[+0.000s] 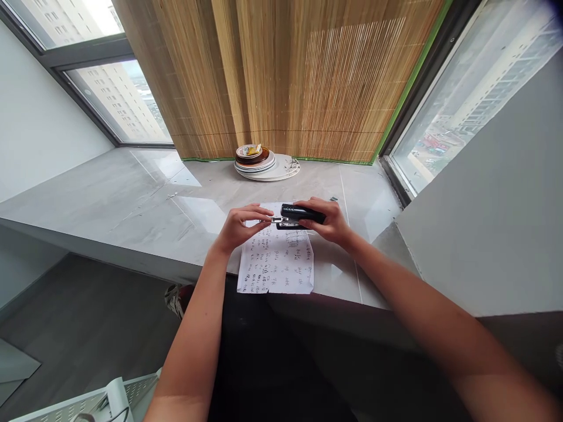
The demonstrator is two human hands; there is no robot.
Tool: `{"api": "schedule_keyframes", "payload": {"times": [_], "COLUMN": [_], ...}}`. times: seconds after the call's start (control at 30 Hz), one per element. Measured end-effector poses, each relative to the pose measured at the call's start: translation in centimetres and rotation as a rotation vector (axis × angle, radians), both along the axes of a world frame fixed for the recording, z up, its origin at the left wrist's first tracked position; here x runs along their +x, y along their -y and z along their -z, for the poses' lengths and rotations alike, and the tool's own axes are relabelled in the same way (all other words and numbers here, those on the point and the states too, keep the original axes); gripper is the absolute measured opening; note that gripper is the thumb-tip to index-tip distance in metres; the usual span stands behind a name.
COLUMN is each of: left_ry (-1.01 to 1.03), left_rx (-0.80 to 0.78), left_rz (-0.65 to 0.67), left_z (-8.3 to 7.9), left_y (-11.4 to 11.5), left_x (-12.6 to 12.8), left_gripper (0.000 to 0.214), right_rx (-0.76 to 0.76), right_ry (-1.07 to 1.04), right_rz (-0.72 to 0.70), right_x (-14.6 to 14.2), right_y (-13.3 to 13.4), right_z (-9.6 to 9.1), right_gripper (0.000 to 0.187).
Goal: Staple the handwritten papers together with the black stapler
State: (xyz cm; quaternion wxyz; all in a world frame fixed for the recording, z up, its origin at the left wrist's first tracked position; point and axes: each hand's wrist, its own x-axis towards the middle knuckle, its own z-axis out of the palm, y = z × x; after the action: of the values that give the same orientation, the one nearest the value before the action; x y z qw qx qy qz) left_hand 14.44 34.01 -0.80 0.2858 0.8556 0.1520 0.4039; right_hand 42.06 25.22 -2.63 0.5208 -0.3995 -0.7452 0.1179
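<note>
A black stapler [303, 212] is held sideways above a handwritten sheet of paper [277, 264], its top arm raised from the base so that the metal inner part shows. My right hand [328, 220] is closed around its right end. At the left end, the thumb and fingers of my left hand [246, 225] pinch the stapler's metal part. What lies between those fingertips is too small to make out. Strips of staples [297, 237] rest on the paper just under the stapler.
Behind the paper stands a stack of plates and small dishes [255, 161] on the grey tiled ledge [206, 181]. A bamboo blind [281, 82] hangs behind it. The ledge's front edge is close to my forearms, and a white perforated rack [88, 404] stands at lower left.
</note>
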Motion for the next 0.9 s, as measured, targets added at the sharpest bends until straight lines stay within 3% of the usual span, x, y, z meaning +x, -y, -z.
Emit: {"api": "schedule_keyframes", "payload": {"times": [0.3,0.43,0.57,0.7,0.8,0.9], "left_ry": [-0.044,0.035,-0.023,-0.032,-0.011,-0.005], "left_rx": [0.014,0.022,0.059,0.053,0.053,0.066], "left_rz": [0.012,-0.015,0.038,0.075,-0.001,-0.161], "left_z": [0.3,0.2,0.1,0.3,0.6,1.0], "left_y": [-0.2,0.0,0.4,0.5,0.2,0.2], "left_x": [0.1,0.9,2.0,2.7,2.8,2.8], "left_gripper": [0.015,0.019,0.026,0.024,0.024,0.024], "right_rx": [-0.127,-0.116,-0.102,-0.091,-0.119,-0.185], "right_ry": [-0.131,-0.160,-0.092,-0.089,-0.117,-0.150], "right_rz": [-0.104,-0.142,-0.251,-0.228,-0.189,-0.122], "right_x": [2.5,2.0,0.8,0.0,0.3,1.4], "right_y": [-1.3,-1.3,-1.2,-0.9,-0.7,-0.6], "right_z": [0.7,0.4,0.6,0.8,0.4,-0.2], "right_gripper": [0.047,0.045,0.045,0.048,0.049,0.048]}}
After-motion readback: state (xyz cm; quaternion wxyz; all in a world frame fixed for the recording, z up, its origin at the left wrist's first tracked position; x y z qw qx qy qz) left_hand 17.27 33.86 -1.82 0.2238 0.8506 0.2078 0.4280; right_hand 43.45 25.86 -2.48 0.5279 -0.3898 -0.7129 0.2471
